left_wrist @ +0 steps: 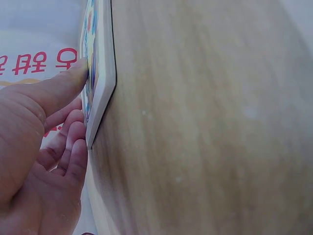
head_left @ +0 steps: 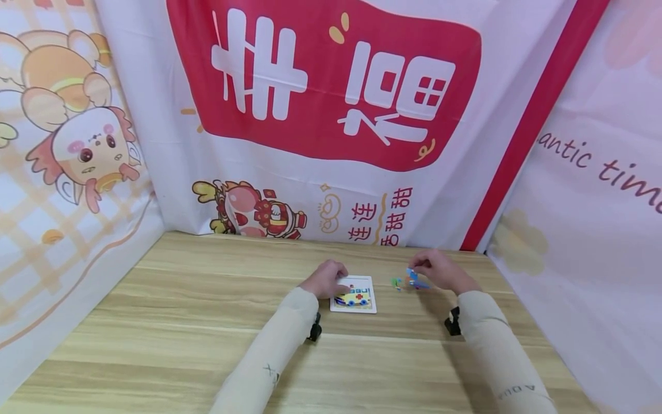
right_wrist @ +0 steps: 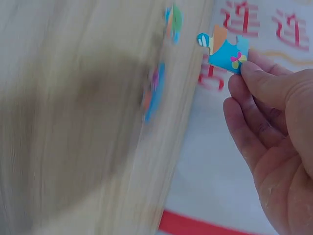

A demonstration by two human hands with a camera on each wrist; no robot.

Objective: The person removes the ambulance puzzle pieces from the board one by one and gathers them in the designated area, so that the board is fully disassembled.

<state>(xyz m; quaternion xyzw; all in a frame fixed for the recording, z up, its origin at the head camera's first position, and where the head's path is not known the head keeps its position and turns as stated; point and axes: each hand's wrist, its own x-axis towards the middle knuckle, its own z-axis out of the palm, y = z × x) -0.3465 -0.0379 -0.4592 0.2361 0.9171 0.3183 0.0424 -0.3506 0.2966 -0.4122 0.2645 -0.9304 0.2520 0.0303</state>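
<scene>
A square puzzle board (head_left: 353, 309) with a white rim lies on the table, showing a yellow ambulance with a red cross and blue wheels. My left hand (head_left: 326, 279) is at its left side. In the left wrist view the thumb presses on the picture while the curled fingers hold against the board's edge. Above the table, my right hand (head_left: 438, 271) pinches a puzzle piece (right_wrist: 224, 55) between thumb and fingers. That piece is blue and orange with a pink and yellow flower. Beneath it lie loose pieces, one blue and purple (right_wrist: 155, 90), another green and blue (right_wrist: 173, 23).
The wooden table (head_left: 207, 333) runs back to a white cloth with a large red banner (head_left: 320, 132). Printed cloths hang at the left (head_left: 57, 190) and right (head_left: 584, 230). The loose pieces lie to the right of the board.
</scene>
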